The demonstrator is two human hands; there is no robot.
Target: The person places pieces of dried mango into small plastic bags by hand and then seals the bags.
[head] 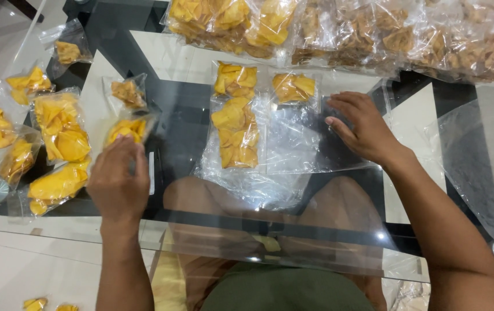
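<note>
My left hand (pixel 119 179) holds a small clear bag of yellow chips (pixel 127 129) at the left of a glass table (pixel 178 121). My right hand (pixel 362 128) lies flat, fingers spread, on a stack of empty clear plastic bags (pixel 293 147). Just left of that stack lies a filled bag of yellow chips (pixel 235 131). Two more small filled bags, one (pixel 234 78) and another (pixel 294 86), lie behind it.
Several filled chip bags (pixel 57 132) lie scattered at the table's left. Large bags of yellow and brown chips (pixel 339 31) pile along the far edge. A big clear plastic sheet (pixel 480 155) hangs at the right. My knees show under the glass.
</note>
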